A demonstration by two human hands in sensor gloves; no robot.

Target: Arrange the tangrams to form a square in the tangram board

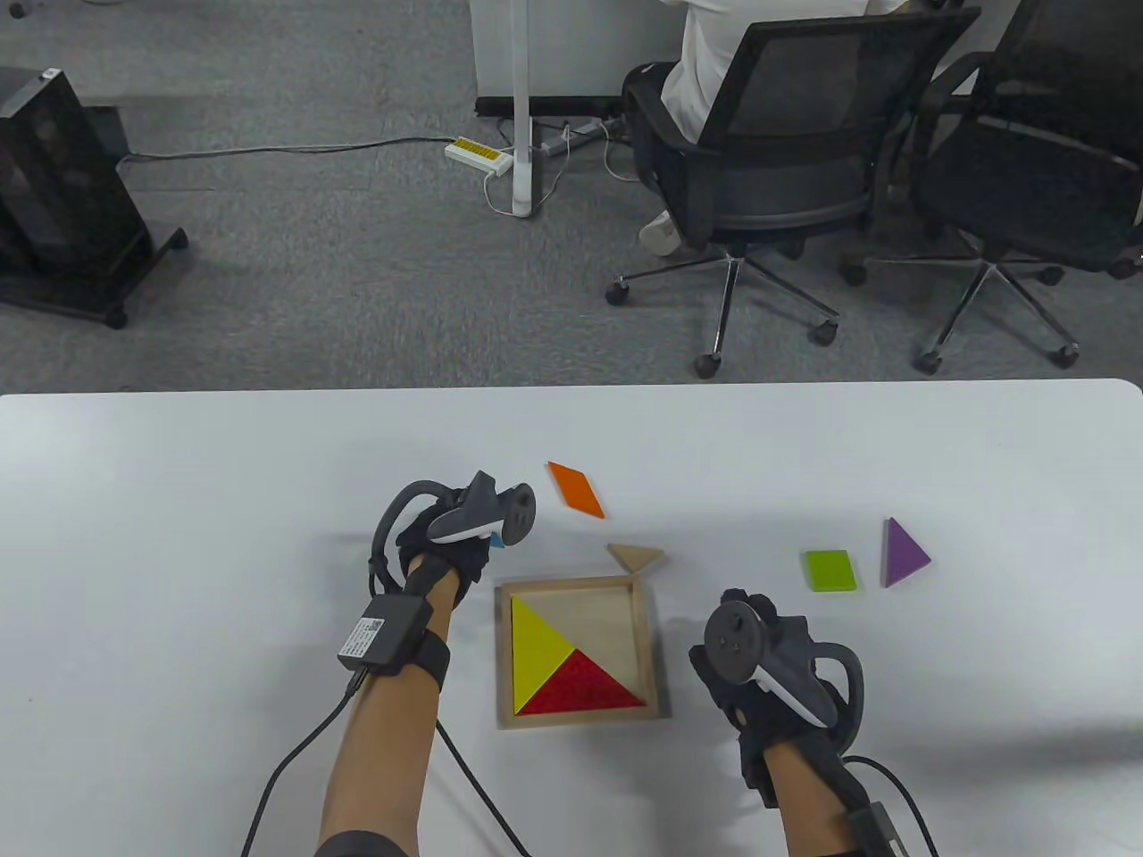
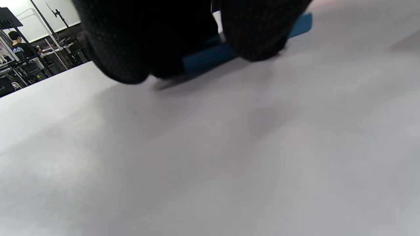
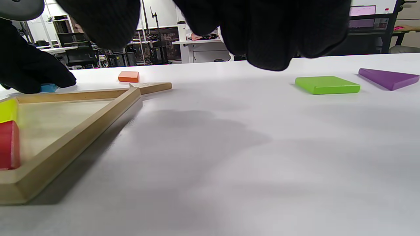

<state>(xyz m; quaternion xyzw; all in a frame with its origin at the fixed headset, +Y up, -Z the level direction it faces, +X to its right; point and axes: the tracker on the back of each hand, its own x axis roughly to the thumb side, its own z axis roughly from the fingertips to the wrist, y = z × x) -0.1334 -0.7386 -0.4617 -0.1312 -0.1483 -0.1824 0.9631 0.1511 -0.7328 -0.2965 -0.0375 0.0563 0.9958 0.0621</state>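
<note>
The wooden tangram board [image 1: 651, 644] lies between my hands, with a yellow triangle [image 1: 534, 644] and a red triangle [image 1: 582, 689] inside it. My left hand [image 1: 482, 534] is down on the table beyond the board's far left corner, its fingertips [image 2: 259, 36] pinching a blue piece [image 2: 210, 54] that is mostly hidden under the glove. My right hand [image 1: 743, 616] hovers to the right of the board with loosely curled fingers [image 3: 265, 49] and holds nothing. An orange parallelogram [image 1: 576, 488], a plain wooden triangle [image 1: 636, 557], a green square [image 1: 830, 570] and a purple triangle [image 1: 902, 553] lie loose on the table.
The white table's far edge [image 1: 571, 386] runs across the middle of the table view. Beyond it are office chairs [image 1: 786, 161], one with a seated person, and a dark cabinet [image 1: 62, 196]. Cables trail from both wrists towards the near edge.
</note>
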